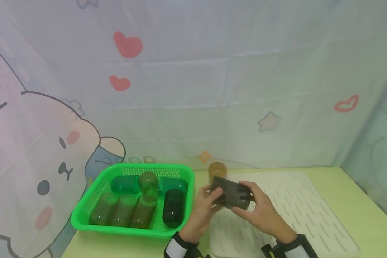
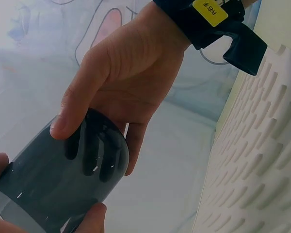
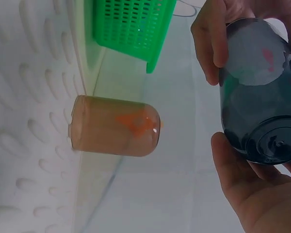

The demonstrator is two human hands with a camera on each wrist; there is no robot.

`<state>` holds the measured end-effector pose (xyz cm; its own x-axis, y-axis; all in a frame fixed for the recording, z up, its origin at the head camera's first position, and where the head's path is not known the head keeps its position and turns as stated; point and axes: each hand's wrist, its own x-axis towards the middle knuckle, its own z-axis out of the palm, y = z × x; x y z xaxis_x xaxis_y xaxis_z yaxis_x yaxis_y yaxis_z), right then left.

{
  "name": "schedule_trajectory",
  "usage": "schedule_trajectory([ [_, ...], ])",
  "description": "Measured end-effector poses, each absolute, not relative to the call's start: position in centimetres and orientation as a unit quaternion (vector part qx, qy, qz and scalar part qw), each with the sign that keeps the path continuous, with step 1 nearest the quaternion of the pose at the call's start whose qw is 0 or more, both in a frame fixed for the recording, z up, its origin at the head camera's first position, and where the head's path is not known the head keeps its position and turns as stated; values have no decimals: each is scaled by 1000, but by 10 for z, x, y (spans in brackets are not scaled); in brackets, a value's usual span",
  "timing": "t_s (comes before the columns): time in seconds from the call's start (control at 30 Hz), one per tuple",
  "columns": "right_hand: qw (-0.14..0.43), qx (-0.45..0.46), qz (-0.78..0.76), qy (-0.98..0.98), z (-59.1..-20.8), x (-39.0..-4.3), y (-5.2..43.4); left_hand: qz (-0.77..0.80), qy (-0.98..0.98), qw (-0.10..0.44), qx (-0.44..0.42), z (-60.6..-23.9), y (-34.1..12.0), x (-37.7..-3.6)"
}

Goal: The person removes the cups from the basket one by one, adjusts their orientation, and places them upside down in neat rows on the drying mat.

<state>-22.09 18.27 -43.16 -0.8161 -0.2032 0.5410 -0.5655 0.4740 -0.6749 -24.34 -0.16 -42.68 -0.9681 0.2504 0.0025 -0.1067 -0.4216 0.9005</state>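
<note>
A dark grey translucent cup (image 1: 231, 193) is held tilted on its side between both hands, above the white ridged mat (image 1: 283, 211). My left hand (image 1: 200, 209) grips it at the rim end, thumb on the near side. My right hand (image 1: 264, 211) holds the rounded base end between thumb and fingers; the left wrist view shows this hand (image 2: 131, 73) from across the cup. Behind the cup, an amber cup (image 3: 114, 126) stands mouth down at the mat's back left corner, partly hidden in the head view.
Left of the hands, a green perforated basket (image 1: 132, 232) holds several cups: teal ones (image 1: 124, 184) at the back, brownish ones (image 1: 143, 215) in front, and a dark one (image 1: 173, 208) at the right. A printed cloth (image 1: 196, 89) hangs behind the table (image 1: 371, 208).
</note>
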Motion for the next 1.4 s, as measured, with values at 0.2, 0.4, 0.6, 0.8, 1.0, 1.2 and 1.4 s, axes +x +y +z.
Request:
schedule_trajectory([
  [0.2, 214, 225, 448, -838, -428, -219, 186, 818, 557, 104, 94, -425, -1, -244],
  [0.4, 232, 196, 422, -855, -429, -217, 196, 731, 670, 48, 118, -419, -8, -242],
  [0.6, 241, 164, 396, -871, -429, -223, 211, 587, 795, -16, 150, -409, -21, -244],
  [0.8, 211, 133, 385, -889, -427, -227, 230, 341, 916, -81, 193, -403, -37, -243],
  [1.0, 150, 131, 342, -918, -420, -236, 251, 225, 944, -46, 237, -396, -57, -234],
  [1.2, 97, 156, 273, -944, -395, -260, 270, 197, 948, -4, 252, -392, -60, -231],
  [1.4, 61, 177, 224, -956, -386, -285, 276, 196, 949, 7, 249, -390, -57, -230],
])
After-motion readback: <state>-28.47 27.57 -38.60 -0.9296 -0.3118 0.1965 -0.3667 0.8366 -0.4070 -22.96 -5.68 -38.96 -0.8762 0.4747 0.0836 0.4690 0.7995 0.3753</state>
